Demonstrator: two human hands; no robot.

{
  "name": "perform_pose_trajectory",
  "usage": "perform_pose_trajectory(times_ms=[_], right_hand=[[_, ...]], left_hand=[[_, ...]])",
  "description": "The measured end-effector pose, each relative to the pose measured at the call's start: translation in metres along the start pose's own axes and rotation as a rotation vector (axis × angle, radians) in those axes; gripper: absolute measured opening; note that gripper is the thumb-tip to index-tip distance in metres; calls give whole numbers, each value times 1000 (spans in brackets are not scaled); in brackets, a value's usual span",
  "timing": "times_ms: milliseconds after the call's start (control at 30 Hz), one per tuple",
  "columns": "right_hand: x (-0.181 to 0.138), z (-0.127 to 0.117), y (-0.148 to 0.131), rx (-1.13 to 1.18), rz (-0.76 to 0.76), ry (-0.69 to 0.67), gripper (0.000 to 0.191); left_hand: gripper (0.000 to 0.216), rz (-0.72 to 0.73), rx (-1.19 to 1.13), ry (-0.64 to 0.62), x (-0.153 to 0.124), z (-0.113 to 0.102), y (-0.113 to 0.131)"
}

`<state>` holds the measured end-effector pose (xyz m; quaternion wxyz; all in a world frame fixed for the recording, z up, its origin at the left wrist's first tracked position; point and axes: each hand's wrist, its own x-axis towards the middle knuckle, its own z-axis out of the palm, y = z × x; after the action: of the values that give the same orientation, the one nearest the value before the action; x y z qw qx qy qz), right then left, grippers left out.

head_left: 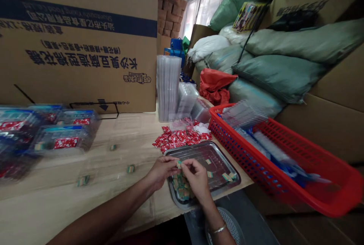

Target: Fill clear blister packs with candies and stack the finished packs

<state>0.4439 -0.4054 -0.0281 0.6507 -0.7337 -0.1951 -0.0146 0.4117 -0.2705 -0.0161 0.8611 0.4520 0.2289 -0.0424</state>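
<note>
Both my hands meet over the near left part of a metal tray (218,150). My left hand (162,171) and my right hand (197,180) pinch one small green-and-tan wrapped candy (179,164) between their fingertips. Under my right hand lies a pile of similar small candies (182,192), with a few more scattered across the tray (227,177). Behind the tray sits a heap of red wrapped candies (179,138).
A red plastic basket (287,195) of clear packs stands right of the tray. Stacks of clear plastic boxes (168,85) rise behind the candies. Filled clear packs (61,138) lie at the left. A large cardboard carton (79,40) and sacks (278,74) wall the back. Loose candies (131,168) dot the table.
</note>
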Motion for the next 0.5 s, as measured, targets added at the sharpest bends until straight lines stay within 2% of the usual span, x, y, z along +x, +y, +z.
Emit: perform_pose_trajectory(times_ms=[167, 267, 367, 433, 500], right_hand=[[-6, 12, -3, -157, -71, 0, 15], [-3, 5, 2, -209, -64, -67, 19], [11, -25, 17, -426, 6, -61, 25], [24, -54, 32, -624, 68, 65, 24], [36, -79, 46, -697, 114, 117, 18]], left_hand=[[36, 49, -3, -33, -4, -2, -4], [44, 101, 70, -29, -4, -5, -3], [43, 105, 113, -30, -4, -7, 0], [39, 96, 132, -30, -5, -6, 2], [36, 99, 138, -27, -6, -5, 3]])
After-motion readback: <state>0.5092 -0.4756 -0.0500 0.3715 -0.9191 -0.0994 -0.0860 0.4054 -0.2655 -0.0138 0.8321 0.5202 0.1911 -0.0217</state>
